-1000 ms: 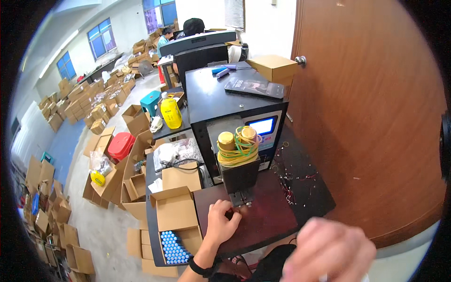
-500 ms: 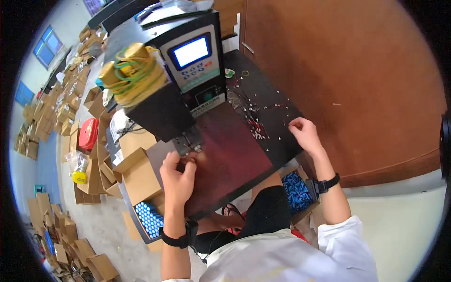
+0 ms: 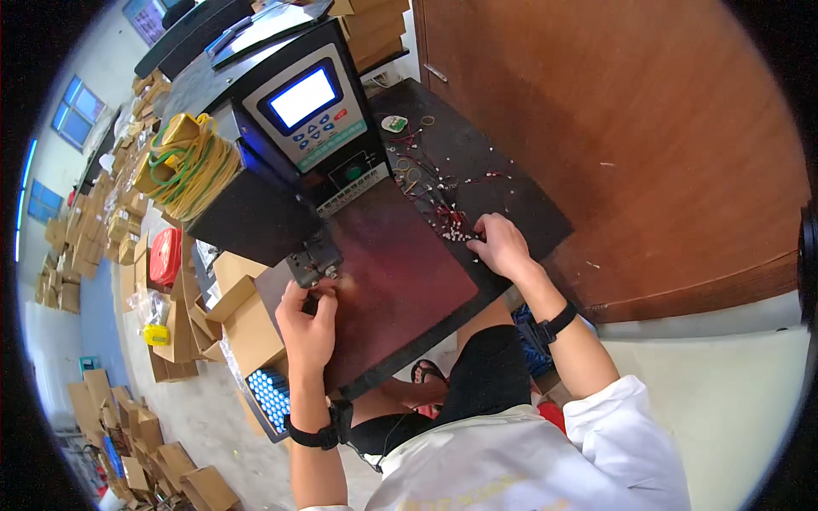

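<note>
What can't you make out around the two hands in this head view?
- Left hand: what it pinches under the machine head is hidden by its fingers.
- Right hand: its fingertips cover the small wired parts, too tiny to identify.
- Box of blue cells: partly hidden by the table edge.

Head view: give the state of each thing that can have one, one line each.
Machine screen: lit, blue-white.
Left hand: fingers closed on a small part under the machine's head.
Right hand: palm down among the loose small wired parts.
Box of blue cylinders: open.
</note>
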`<state>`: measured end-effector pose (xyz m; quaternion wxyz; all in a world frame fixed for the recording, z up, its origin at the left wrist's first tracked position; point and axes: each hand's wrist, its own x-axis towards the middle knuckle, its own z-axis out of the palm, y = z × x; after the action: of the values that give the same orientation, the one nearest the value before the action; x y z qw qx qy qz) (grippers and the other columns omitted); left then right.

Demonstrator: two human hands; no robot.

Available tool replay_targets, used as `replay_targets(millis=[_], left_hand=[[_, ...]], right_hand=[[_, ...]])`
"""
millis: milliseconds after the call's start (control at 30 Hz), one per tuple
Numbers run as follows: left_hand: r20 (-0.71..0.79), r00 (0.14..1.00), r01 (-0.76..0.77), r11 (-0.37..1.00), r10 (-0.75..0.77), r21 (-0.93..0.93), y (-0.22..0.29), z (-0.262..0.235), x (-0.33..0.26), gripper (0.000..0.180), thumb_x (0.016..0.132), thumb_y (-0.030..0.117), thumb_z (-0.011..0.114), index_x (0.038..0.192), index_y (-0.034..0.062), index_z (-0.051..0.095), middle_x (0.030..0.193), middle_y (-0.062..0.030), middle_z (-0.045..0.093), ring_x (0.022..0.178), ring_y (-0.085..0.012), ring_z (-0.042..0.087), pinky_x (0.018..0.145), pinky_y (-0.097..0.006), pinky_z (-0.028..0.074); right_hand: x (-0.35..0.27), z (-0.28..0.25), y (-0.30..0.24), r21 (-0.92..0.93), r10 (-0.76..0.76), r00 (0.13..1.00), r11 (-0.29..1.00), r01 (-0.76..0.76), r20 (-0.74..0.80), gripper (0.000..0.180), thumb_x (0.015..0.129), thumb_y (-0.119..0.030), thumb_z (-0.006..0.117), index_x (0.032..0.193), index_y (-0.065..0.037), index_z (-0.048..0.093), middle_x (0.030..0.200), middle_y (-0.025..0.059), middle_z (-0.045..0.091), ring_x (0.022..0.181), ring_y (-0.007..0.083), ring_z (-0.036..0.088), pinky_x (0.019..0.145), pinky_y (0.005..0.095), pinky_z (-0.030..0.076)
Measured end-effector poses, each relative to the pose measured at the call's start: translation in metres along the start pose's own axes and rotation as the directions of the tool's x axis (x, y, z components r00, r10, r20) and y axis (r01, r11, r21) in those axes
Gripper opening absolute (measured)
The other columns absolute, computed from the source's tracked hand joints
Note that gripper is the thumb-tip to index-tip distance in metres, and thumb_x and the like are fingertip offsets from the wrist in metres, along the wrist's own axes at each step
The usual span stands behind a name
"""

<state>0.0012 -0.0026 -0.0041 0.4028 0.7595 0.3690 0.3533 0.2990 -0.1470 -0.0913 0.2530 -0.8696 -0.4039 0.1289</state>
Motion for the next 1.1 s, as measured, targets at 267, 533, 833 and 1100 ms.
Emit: replay_targets(millis=[267, 533, 833, 1100], left_hand=[[0.014, 1.000, 0.027, 1.000, -0.027, 0.015, 0.000, 0.000, 0.001, 0.017, 0.086, 0.001, 0.058, 0.097, -0.0044, 0.070, 0.084, -0.0025, 0.067, 0.079, -0.0098, 0.059, 0.073, -0.025, 0.047], [0.025, 0.999, 0.032, 0.999, -0.033, 0.037, -0.005, -0.002, 0.001, 0.018, 0.086, 0.001, 0.059, 0.098, -0.0042, 0.071, 0.083, -0.0021, 0.067, 0.077, -0.0099, 0.059, 0.072, -0.025, 0.046], [0.009, 0.999, 0.035, 0.999, -0.035, -0.009, -0.001, 0.000, 0.001, 0.017, 0.085, 0.002, 0.059, 0.097, -0.0037, 0.070, 0.081, -0.0012, 0.065, 0.075, -0.0084, 0.057, 0.069, -0.024, 0.044], [0.022, 0.998, 0.056, 0.998, -0.055, -0.029, 0.004, -0.001, 0.000, 0.017, 0.085, 0.002, 0.059, 0.096, -0.0032, 0.071, 0.083, -0.0016, 0.067, 0.077, -0.0091, 0.059, 0.071, -0.025, 0.045]], right_hand=[[0.009, 0.007, -0.008, -0.023, 0.105, 0.994, 0.994, -0.105, -0.008, 0.019, 0.085, -0.015, 0.072, 0.096, 0.000, 0.068, 0.099, 0.0205, 0.069, 0.100, 0.0398, 0.066, 0.086, 0.0455, 0.053], [0.017, 0.016, -0.001, 0.172, 0.094, 0.996, 0.981, -0.093, 0.000, 0.021, 0.082, -0.012, 0.075, 0.097, 0.001, 0.070, 0.089, 0.0196, 0.072, 0.089, 0.0354, 0.071, 0.079, 0.0419, 0.055], [0.026, 0.029, 0.008, 0.120, 0.162, 0.976, 0.982, -0.145, -0.147, 0.032, 0.076, -0.014, 0.082, 0.100, 0.003, 0.070, 0.085, 0.0180, 0.072, 0.085, 0.0317, 0.072, 0.077, 0.0398, 0.056], [0.035, 0.010, -0.006, 0.050, 0.216, 0.970, 0.974, -0.223, 0.113, 0.023, 0.083, -0.010, 0.073, 0.101, 0.004, 0.071, 0.105, 0.0295, 0.069, 0.104, 0.0444, 0.066, 0.090, 0.0469, 0.055]])
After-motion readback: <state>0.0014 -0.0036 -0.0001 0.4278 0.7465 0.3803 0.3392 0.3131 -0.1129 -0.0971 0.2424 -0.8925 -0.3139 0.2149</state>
